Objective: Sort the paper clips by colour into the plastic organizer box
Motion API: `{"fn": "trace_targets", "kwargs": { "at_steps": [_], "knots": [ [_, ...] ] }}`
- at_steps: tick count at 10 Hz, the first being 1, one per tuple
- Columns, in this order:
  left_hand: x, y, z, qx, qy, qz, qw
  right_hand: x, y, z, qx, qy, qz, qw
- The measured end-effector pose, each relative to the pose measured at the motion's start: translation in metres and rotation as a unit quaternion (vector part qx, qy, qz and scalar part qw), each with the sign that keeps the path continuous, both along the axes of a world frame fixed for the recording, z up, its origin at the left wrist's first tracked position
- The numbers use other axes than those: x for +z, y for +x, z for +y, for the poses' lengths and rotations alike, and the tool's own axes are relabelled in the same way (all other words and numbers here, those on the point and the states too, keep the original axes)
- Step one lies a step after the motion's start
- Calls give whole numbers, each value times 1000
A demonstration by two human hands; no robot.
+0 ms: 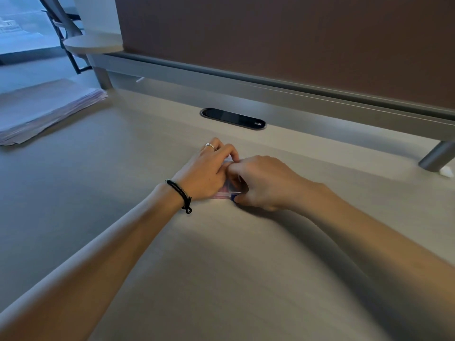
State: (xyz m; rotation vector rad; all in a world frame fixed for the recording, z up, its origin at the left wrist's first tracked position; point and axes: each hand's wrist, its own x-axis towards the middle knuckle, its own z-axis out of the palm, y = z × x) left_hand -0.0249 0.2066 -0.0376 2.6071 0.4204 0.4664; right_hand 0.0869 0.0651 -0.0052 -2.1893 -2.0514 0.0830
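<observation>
Two hands met over a small plastic organizer box (230, 190) near the middle of a pale, wood-grained desk (221, 267). The left hand (205, 172), with a ring on one finger and a dark cord bracelet (181, 196) at the wrist, curled over the box's left side. The right hand (261, 182) gripped its right side, thumb at the near corner, fingers bent over the top. Both hands were clamped on the box and touched each other above it, so most of it was hidden; only pink and blue patches showed through the clear plastic.

Just beyond the hands, a dark oval cable port (233, 118) was set into the desk. A grey rail and a brown partition panel (295, 38) closed the far edge. A stack of papers (44, 112) lay far left, and a round side table (94, 44) stood beyond it.
</observation>
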Motion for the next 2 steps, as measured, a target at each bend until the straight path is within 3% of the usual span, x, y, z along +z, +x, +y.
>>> {"fn": "trace_targets", "kwargs": {
  "at_steps": [1,2],
  "knots": [
    [0,-3,-3,-3,7,17,1000,-3,-2,-5,-15,5,6,1000],
    [16,8,1,41,30,11,999,15,-6,6,-68,-43,124,989]
  ]
}}
